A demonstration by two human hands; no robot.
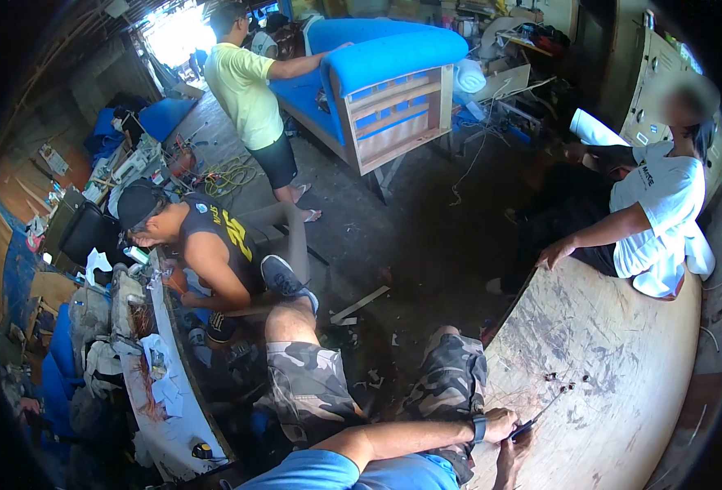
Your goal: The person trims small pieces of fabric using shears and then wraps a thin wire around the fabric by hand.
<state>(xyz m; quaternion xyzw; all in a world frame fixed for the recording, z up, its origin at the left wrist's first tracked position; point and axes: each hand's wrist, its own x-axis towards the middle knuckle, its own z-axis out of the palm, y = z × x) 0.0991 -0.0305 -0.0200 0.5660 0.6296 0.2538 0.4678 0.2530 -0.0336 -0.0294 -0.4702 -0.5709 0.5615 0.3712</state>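
Note:
My left hand [501, 425], with a dark watch on its wrist, is closed beside the handle end of a thin tool; what it grips is too small to tell. Just below it, my right hand [518, 449] is closed on the tool's dark handle [523, 429]. The slender shaft [550, 404] points up and right over the worn wooden board [622, 351]. Several small dark pieces [572, 385] lie on the board around the shaft's tip.
A seated person [659, 188] rests a hand on the board's far edge. Another person [214, 245] bends over a cluttered bench [185, 392] at left. A third person [242, 90] stands touching a blue sofa [397, 61]. Wood scraps [361, 304] lie on the floor.

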